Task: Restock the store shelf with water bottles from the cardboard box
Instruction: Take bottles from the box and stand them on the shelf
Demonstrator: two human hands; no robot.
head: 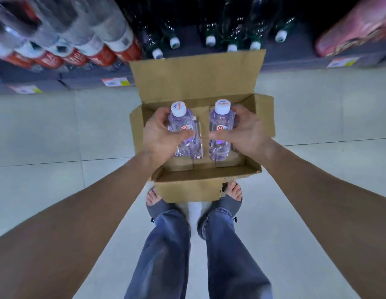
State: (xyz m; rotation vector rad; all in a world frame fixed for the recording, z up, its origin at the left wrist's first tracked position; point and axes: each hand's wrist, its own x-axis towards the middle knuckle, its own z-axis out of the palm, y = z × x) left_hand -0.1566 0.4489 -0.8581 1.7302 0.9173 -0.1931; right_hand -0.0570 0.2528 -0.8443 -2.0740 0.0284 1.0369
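Bare forearms (79, 212) are stretched forward and down from both lower corners, over jeans (166, 244) and sandalled feet (154, 200) on a pale tiled floor (47, 126). One clear water bottle is gripped in each hand: the left bottle (183, 128) is clasped by the left hand (159, 134), fingers behind and thumb across the front, and the right bottle (220, 126) is clasped likewise by the right hand (244, 132). Both bottles are held upright, white caps upward, side by side but apart, within the open top of the cardboard box (207, 176); whether their bases are resting on its bottom cannot be told. The box is set on the floor just before the feet, its far flap raised against the shelf (295, 64), where dark bottles with white caps (174, 42), red-labelled bottles (101, 55) and a pink pack (358, 29) are stocked, blurred
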